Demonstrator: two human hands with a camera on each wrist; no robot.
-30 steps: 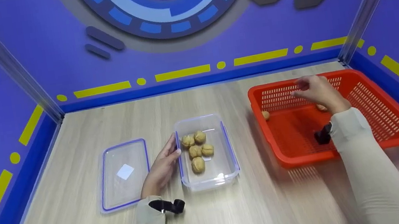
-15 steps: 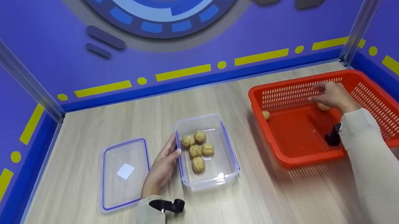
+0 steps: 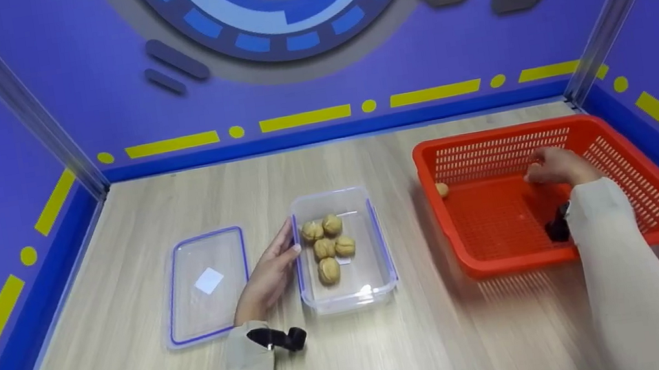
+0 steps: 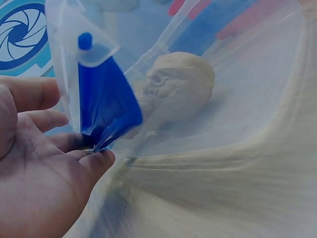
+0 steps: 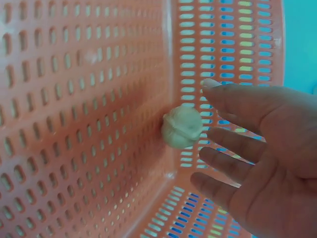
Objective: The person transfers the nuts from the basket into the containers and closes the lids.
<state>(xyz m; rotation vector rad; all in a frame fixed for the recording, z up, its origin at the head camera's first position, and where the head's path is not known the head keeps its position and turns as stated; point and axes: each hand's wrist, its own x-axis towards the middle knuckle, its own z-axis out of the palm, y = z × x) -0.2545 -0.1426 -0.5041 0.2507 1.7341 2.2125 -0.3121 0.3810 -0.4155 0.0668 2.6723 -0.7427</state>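
Observation:
My left hand (image 3: 268, 277) rests against the left side of a clear plastic food container (image 3: 377, 279). Its fingers touch the wall by a blue side latch (image 4: 106, 99) in the left wrist view. Several walnuts (image 3: 329, 271) lie inside, towards the container's left half. Over on the right, my right hand (image 3: 558, 166) is down inside a red plastic basket (image 3: 511, 262). The right wrist view has a walnut (image 5: 182, 127) just beyond the spread, slightly bent fingers, against the slotted wall. From the head view that walnut is mostly hidden by the hand.
Another walnut (image 3: 442, 189) sits at the basket's left wall. A clear lid with a blue seal (image 3: 192, 313) lies on the wooden table (image 3: 394, 358), left of the container. Purple-blue panels (image 3: 92, 83) enclose the back and sides.
My right hand has moved rightward and lower into the basket, coming over the walnut there. The left hand and the container have stayed put.

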